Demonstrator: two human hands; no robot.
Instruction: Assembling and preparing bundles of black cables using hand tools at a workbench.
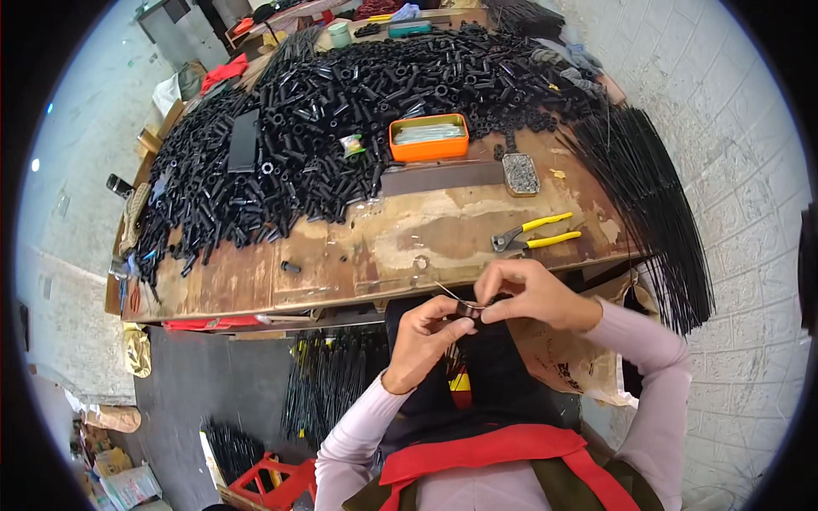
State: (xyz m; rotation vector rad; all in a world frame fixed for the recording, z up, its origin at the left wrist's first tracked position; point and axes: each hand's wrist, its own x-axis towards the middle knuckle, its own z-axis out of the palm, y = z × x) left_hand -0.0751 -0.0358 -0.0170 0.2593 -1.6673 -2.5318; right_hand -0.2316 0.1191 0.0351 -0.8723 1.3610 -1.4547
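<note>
Over my lap, just off the table's near edge, my two hands meet at a small dark part with a shiny band (468, 309). The thumb and fingertips of my left hand (426, 334) pinch its left side. My right hand (535, 294) has its thumb and forefinger closed at the right end of the same part. A thin wire-like tip (446, 291) sticks out up and to the left above my left fingers. My fingertips cover much of the part, so its exact kind cannot be made out. Beyond my right hand lie end-cutting pliers with yellow handles (535, 232).
A wide heap of black tubular parts (341, 94) covers the back of the wooden table (332, 272). An orange box of thin pale strips (429, 140) and a tin of small metal bits (521, 175) stand nearer. Bundled black rods (648, 196) overhang the right edge; a red crate (273, 481) sits on the floor.
</note>
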